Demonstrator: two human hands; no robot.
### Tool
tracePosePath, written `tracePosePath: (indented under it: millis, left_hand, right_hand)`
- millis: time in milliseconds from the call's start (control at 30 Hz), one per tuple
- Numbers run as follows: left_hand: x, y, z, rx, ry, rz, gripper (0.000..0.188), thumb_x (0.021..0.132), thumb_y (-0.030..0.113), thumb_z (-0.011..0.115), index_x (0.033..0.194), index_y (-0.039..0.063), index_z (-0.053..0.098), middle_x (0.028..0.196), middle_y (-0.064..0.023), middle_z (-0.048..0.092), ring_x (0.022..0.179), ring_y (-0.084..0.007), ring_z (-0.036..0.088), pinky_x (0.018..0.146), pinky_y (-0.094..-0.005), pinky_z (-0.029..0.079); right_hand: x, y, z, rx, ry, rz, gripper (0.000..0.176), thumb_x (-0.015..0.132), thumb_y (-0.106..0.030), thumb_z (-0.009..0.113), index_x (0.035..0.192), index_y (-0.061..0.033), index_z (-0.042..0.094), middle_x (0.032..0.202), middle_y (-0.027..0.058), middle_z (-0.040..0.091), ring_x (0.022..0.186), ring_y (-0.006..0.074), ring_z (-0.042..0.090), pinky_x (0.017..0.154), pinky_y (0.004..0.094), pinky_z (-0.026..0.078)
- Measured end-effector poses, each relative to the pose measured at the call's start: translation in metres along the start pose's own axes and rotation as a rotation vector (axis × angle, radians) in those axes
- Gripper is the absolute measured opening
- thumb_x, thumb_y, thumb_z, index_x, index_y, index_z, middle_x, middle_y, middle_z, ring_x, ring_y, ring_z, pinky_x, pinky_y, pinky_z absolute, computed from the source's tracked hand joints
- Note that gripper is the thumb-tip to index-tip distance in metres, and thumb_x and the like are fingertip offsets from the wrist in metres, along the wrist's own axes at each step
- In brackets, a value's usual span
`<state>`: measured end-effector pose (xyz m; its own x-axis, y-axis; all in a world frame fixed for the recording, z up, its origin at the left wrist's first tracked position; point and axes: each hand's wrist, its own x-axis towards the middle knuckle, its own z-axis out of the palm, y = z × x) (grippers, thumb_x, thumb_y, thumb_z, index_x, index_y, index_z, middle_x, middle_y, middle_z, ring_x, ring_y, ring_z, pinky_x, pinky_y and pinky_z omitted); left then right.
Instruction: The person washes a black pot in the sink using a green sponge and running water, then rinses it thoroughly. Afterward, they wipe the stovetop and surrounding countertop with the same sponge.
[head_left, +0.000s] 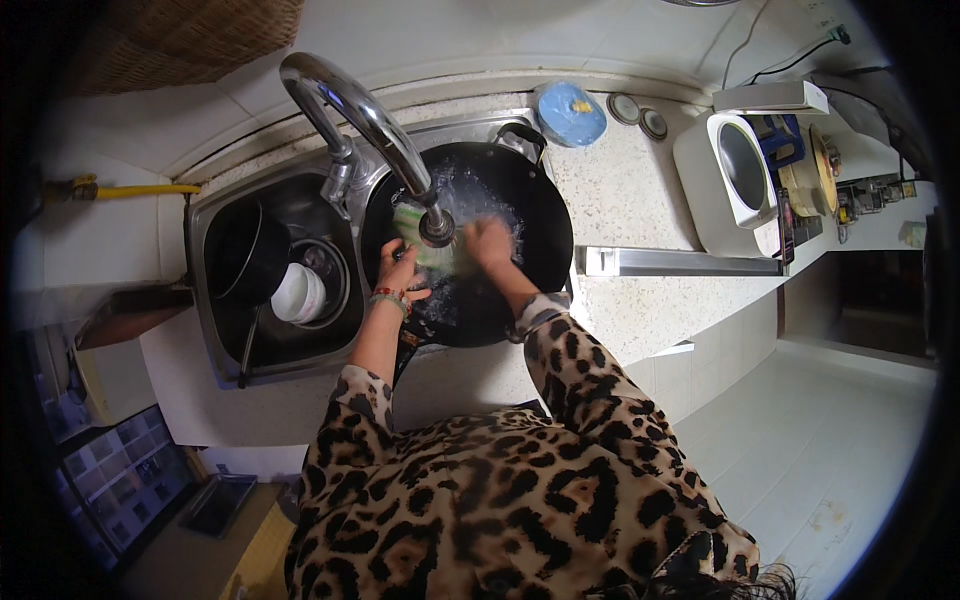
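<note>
A large black wok (544, 247) sits over the right sink basin, with frothy water in it. Inside, a soft green-and-white thing (409, 217), perhaps a cloth, lies partly hidden under the chrome faucet (375, 127). My left hand (401, 266), a beaded bracelet at its wrist, is at the wok's left side with fingers spread, beside the green-and-white thing. Motion blurs my right hand (491, 240), which is curled over the wok's middle by the right end of that thing. What its fingers hold is not clear.
In the left basin (330, 202) are a black saucepan (247, 251) and white bowls (298, 292) in a metal bowl. A blue lid-like item (571, 114), two round discs (624, 109), a white appliance (727, 187) and a long metal strip (682, 261) occupy the right counter.
</note>
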<state>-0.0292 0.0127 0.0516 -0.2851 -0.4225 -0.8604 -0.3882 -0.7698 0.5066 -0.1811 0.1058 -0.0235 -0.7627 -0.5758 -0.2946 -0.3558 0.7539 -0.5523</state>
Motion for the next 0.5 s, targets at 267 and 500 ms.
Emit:
tracePosePath:
  millis: [267,500]
  left_hand:
    - [0.088,-0.048,0.01,-0.322,-0.255,0.251,0.022,0.086,0.024,0.062,0.098,0.007,0.057,0.089,-0.005,0.059,0.088,-0.019,0.059,0.068,-0.0346,0.05]
    - [0.083,-0.062,0.024,-0.505,-0.236,0.141,0.033,0.088,0.035,0.058,0.096,0.002,0.062,0.098,-0.0111,0.062,0.086,-0.021,0.059,0.07,-0.0331,0.048]
  right_hand:
    - [-0.086,-0.061,-0.032,1.262,-0.616,0.026,0.013,0.089,-0.02,0.054,0.086,-0.008,0.06,0.075,-0.0036,0.06,0.065,0.0049,0.053,0.059,0.0202,0.043]
    - [-0.063,-0.071,-0.017,0.431,-0.005,-0.084,0.031,0.083,-0.028,0.053,0.087,0.0012,0.062,0.087,0.0294,0.061,0.089,0.0454,0.058,0.078,0.0503,0.046]
